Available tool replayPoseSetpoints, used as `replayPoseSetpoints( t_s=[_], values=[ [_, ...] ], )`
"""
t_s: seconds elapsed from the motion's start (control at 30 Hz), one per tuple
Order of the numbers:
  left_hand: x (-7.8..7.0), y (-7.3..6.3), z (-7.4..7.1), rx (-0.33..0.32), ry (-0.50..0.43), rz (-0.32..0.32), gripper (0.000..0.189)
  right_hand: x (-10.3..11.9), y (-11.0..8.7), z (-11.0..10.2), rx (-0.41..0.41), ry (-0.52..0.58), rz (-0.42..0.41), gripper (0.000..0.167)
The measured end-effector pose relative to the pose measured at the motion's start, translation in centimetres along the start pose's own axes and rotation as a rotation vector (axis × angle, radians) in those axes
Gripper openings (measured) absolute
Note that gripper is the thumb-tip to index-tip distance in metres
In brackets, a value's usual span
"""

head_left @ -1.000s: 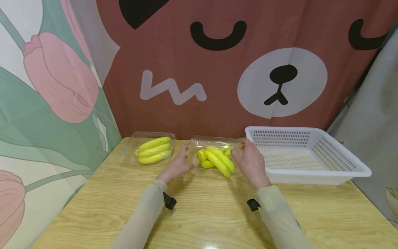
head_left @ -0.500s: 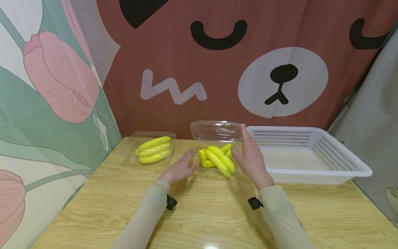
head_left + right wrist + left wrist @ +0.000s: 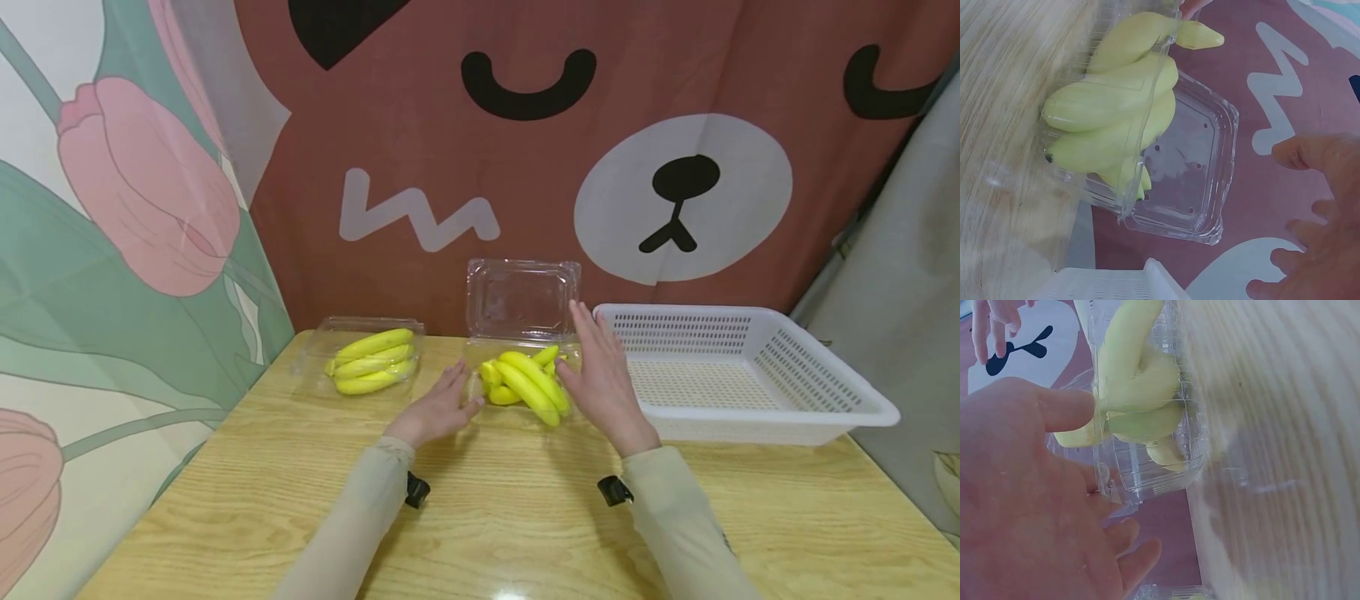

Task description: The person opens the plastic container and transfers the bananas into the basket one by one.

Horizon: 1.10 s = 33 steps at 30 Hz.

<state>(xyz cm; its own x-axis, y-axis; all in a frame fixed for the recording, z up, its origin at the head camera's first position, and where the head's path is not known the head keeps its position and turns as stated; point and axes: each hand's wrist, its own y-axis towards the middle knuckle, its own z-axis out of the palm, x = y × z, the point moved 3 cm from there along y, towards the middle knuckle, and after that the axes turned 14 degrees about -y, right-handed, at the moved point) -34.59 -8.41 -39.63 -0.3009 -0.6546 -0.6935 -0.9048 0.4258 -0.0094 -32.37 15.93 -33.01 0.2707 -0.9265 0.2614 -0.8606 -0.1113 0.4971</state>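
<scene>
A clear plastic clamshell box stands in the middle of the table, its lid (image 3: 523,300) raised upright at the back. Yellow bananas (image 3: 525,385) lie piled inside, one leaning over the front rim. My left hand (image 3: 435,408) is at the box's left side with fingers spread; in the left wrist view the thumb comes right up to the box wall (image 3: 1147,469). To the right of the box my right hand (image 3: 606,383) is raised with straight fingers, close to the lid's right edge. The right wrist view shows this hand (image 3: 1329,219) apart from the lid, holding nothing.
Another clear box with bananas (image 3: 371,362) sits on the table at the left. A white perforated plastic basket (image 3: 750,425) stands at the right. Behind the table (image 3: 480,517) hangs a cloth (image 3: 420,283) printed with a bear's face.
The lid of the middle box has swung up and back from low over the bananas to upright. My right hand has come off the lid; my left hand's fingers have lowered slightly.
</scene>
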Motion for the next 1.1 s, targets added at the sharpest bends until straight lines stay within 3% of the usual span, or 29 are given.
replayPoseSetpoints(
  t_s=[0.5, 1.1],
  values=[
    [-0.2, -0.2, 0.0, -0.001, 0.009, -0.007, 0.069, 0.1, 0.5, 2.3, 0.054, -0.085, -0.06, 0.063],
    [-0.3, -0.2, 0.2, -0.021, 0.031, 0.005, 0.068, 0.6, 0.5, 7.0, 0.199, -0.098, -0.045, 0.066]
  ],
)
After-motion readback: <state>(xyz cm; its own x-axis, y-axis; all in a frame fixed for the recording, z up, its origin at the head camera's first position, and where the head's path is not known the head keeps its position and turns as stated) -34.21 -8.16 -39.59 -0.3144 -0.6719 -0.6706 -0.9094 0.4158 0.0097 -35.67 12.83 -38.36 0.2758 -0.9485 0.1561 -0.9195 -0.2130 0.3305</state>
